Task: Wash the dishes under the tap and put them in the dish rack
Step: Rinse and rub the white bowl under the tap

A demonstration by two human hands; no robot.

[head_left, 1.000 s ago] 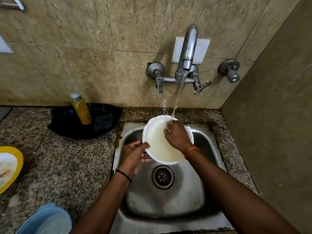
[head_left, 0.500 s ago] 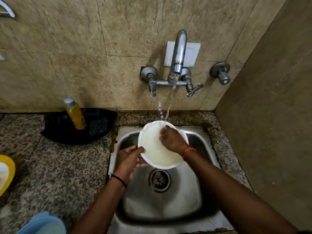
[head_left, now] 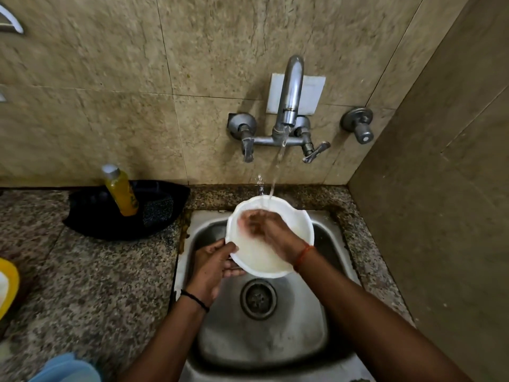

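A round white plate [head_left: 271, 257] with a scalloped rim is tilted over a steel sink [head_left: 264, 340], above its drain [head_left: 258, 299] and under water running from a curved metal wall tap [head_left: 289, 97]. The left hand [head_left: 210, 267] grips the plate's lower left rim, while the right hand [head_left: 268, 232], blurred and laid flat, covers the plate's face. On the speckled granite counter [head_left: 91, 279] to the left, a black tray [head_left: 110, 216] holds a yellow bottle [head_left: 121, 190] and a dark scrubber [head_left: 157, 210].

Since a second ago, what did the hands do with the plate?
The right hand slid from the white plate's far rim toward its middle, now blurred from rubbing. The left hand kept holding the plate's left edge, and water kept running from the tap.
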